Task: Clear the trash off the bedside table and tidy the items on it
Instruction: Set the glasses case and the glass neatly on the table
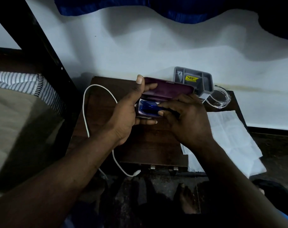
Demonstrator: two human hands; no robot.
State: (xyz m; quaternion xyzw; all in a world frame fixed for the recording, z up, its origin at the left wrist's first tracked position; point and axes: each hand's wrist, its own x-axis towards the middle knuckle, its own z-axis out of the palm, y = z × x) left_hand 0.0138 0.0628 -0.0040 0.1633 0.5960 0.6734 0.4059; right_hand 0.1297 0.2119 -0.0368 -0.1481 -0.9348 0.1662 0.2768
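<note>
1. The left grip (pixel 128 112) holds the left end of an open purple case (pixel 169 88). Its thumb lies along the edge of the raised lid and its fingers curl under the base.
2. The right grip (pixel 189 119) reaches into the case from the right. Its fingertips and thumb pinch a blue item (pixel 148 106) that lies in the lower half on a white lining. What the item is cannot be told in the dim light.
3. The case is held over the back middle of the dark wooden tabletop (pixel 148 145), near the wall. Whether it touches the wood cannot be told.
4. A white cable (pixel 84 111) loops over the left part of the tabletop, and its plug end hangs off the front edge.
5. A grey tray (pixel 204 79) with a yellow sticker (pixel 191 78) leans against the wall behind the case.
6. A clear round dish (pixel 220 99) sits just beside the tray, at the back right corner.
7. White paper (pixel 230 134) lies over the right side of the tabletop and hangs past its edge.
8. A bed (pixel 16 120) with a striped cloth (pixel 16 81) stands to the left.
</note>
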